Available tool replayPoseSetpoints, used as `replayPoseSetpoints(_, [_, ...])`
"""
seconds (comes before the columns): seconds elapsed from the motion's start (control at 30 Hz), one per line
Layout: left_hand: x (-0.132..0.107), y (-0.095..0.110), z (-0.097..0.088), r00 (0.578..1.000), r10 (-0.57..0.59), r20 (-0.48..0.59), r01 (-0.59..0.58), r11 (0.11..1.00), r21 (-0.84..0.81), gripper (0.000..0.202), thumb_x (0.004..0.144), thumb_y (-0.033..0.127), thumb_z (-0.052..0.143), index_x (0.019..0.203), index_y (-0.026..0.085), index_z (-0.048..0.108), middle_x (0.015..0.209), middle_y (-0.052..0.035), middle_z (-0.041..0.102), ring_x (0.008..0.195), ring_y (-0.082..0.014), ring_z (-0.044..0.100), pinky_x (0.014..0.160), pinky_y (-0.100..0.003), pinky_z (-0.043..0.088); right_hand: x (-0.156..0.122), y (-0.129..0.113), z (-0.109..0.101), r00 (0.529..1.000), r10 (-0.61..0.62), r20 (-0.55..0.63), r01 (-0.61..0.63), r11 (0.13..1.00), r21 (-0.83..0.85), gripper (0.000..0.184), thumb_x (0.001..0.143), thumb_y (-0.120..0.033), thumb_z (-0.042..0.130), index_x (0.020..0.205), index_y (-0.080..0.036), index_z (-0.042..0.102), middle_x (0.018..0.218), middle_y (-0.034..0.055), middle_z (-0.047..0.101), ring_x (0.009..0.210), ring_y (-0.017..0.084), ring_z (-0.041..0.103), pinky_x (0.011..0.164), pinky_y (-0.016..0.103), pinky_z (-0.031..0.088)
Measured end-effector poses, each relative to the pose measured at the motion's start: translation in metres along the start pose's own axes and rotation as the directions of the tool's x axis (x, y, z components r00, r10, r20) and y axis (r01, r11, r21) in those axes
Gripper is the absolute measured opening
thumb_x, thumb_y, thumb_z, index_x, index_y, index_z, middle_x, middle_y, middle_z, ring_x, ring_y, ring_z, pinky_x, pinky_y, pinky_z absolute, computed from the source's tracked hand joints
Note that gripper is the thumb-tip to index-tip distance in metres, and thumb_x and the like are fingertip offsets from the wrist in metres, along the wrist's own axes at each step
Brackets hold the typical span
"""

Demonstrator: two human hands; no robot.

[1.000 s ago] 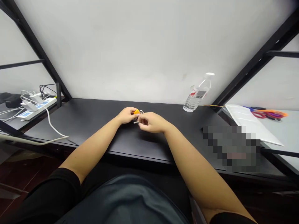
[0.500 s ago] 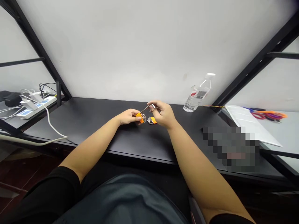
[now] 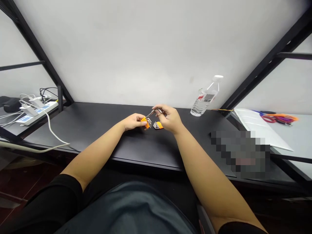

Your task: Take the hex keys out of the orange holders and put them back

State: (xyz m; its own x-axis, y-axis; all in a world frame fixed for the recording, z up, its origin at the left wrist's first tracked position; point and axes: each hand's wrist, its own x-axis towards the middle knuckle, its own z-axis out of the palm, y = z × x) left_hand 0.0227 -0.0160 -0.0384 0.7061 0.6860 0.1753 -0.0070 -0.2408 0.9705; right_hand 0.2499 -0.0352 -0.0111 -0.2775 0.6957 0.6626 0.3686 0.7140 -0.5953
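Observation:
My left hand (image 3: pixel 133 122) is closed on an orange hex key holder (image 3: pixel 144 122), which carries several bent metal keys. Between the fingers of my right hand (image 3: pixel 168 117) is a metal hex key (image 3: pixel 150 113); its long arm slants down to the top of the holder. Whether its tip sits inside a slot is too small to tell. Just below my right hand, a second orange holder with several hex keys (image 3: pixel 158 125) lies on the black table (image 3: pixel 146 146), partly covered by that hand.
A clear water bottle (image 3: pixel 204 97) stands by the wall at right. Beyond it lie a white packet (image 3: pixel 263 130) and orange and red coiled items (image 3: pixel 278 119). A blurred-out patch (image 3: pixel 243 154) covers the table's right side. At left is a power strip (image 3: pixel 37 113) with a white cable (image 3: pixel 50 125).
Both hands keep almost the same pose. The hex key in my right hand has shifted very slightly against the holder, and the whole view has drifted a little.

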Motion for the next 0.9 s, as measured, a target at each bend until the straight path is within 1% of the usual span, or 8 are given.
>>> replayPoseSetpoints(0.17, [-0.0007, 0.0029, 0.0016, 1.000, 0.002, 0.004, -0.002, 1.000, -0.005, 0.045, 0.078, 0.051, 0.080, 0.090, 0.009, 0.073, 0.085, -0.0134, 0.074, 0.075, -0.0178, 0.068, 0.078, -0.032, 0.055, 0.0013, 0.0008, 0.0003, 0.998, -0.067, -0.017, 0.066, 0.997, -0.031, 0.021, 0.095, -0.031, 0.057, 0.107, -0.023, 0.072, 0.097, 0.0068, 0.076, 0.081, 0.020, 0.068, 0.077, 0.035, 0.055])
replayPoseSetpoints(0.3, [-0.0008, 0.0030, 0.0018, 1.000, -0.021, 0.006, 0.021, 1.000, 0.005, 0.046, 0.078, 0.052, 0.080, 0.091, 0.009, 0.074, 0.087, -0.0139, 0.074, 0.078, -0.0186, 0.069, 0.080, -0.033, 0.055, 0.0017, 0.0017, 0.0013, 0.994, -0.094, 0.061, 0.097, 0.994, -0.051, 0.023, 0.095, -0.032, 0.057, 0.109, -0.024, 0.074, 0.099, 0.0060, 0.076, 0.078, 0.019, 0.067, 0.077, 0.035, 0.054])
replayPoseSetpoints(0.43, [-0.0004, -0.0001, -0.0004, 0.999, -0.032, -0.017, 0.033, 0.999, 0.037, 0.047, 0.078, 0.052, 0.080, 0.092, 0.009, 0.074, 0.087, -0.0133, 0.074, 0.078, -0.0184, 0.069, 0.080, -0.032, 0.054, 0.0002, 0.0002, 0.0014, 0.993, 0.016, 0.119, -0.006, 0.996, -0.088, 0.030, 0.094, -0.030, 0.056, 0.118, -0.024, 0.073, 0.108, 0.0063, 0.077, 0.079, 0.020, 0.068, 0.078, 0.036, 0.056])
replayPoseSetpoints(0.53, [0.0000, -0.0017, -0.0023, 0.999, -0.022, -0.038, 0.025, 0.997, 0.068, 0.045, 0.079, 0.051, 0.079, 0.092, 0.009, 0.075, 0.089, -0.0130, 0.075, 0.079, -0.0180, 0.069, 0.079, -0.031, 0.054, -0.0004, -0.0026, -0.0017, 0.987, 0.083, 0.139, -0.068, 0.992, -0.105, 0.038, 0.091, -0.033, 0.060, 0.125, -0.023, 0.070, 0.111, 0.0071, 0.077, 0.081, 0.020, 0.069, 0.079, 0.037, 0.056])
replayPoseSetpoints(0.6, [0.0003, -0.0022, -0.0031, 0.998, -0.013, -0.065, 0.019, 0.996, 0.090, 0.044, 0.080, 0.051, 0.078, 0.092, 0.009, 0.075, 0.090, -0.0133, 0.075, 0.080, -0.0179, 0.069, 0.080, -0.031, 0.054, -0.0001, -0.0035, -0.0042, 0.987, 0.129, 0.092, -0.119, 0.987, -0.109, 0.038, 0.090, -0.041, 0.063, 0.120, -0.021, 0.072, 0.104, 0.0077, 0.078, 0.079, 0.021, 0.069, 0.076, 0.035, 0.056])
replayPoseSetpoints(0.7, [0.0007, -0.0031, -0.0039, 0.993, -0.005, -0.115, 0.020, 0.992, 0.124, 0.045, 0.080, 0.052, 0.077, 0.094, 0.009, 0.075, 0.093, -0.0143, 0.076, 0.083, -0.0193, 0.070, 0.081, -0.032, 0.054, 0.0008, -0.0016, -0.0057, 0.981, 0.192, 0.025, -0.186, 0.970, -0.155, 0.037, 0.091, -0.051, 0.060, 0.098, -0.019, 0.077, 0.085, 0.0067, 0.077, 0.070, 0.020, 0.067, 0.067, 0.033, 0.053])
replayPoseSetpoints(0.77, [0.0009, -0.0040, -0.0041, 0.990, -0.007, -0.142, 0.030, 0.987, 0.159, 0.045, 0.080, 0.052, 0.077, 0.095, 0.009, 0.076, 0.096, -0.0145, 0.076, 0.086, -0.0201, 0.070, 0.082, -0.032, 0.054, 0.0011, 0.0010, -0.0048, 0.978, 0.205, 0.042, -0.194, 0.964, -0.182, 0.037, 0.091, -0.052, 0.059, 0.091, -0.019, 0.078, 0.077, 0.0055, 0.076, 0.066, 0.020, 0.066, 0.063, 0.032, 0.051])
replayPoseSetpoints(0.9, [0.0013, -0.0053, -0.0037, 0.984, -0.012, -0.179, 0.052, 0.974, 0.222, 0.045, 0.080, 0.051, 0.076, 0.097, 0.010, 0.076, 0.097, -0.0143, 0.077, 0.086, -0.0202, 0.070, 0.081, -0.032, 0.054, 0.0000, 0.0033, -0.0006, 0.967, 0.218, 0.133, -0.189, 0.960, -0.205, 0.032, 0.091, -0.048, 0.061, 0.096, -0.022, 0.079, 0.083, 0.0047, 0.077, 0.070, 0.020, 0.068, 0.063, 0.030, 0.050])
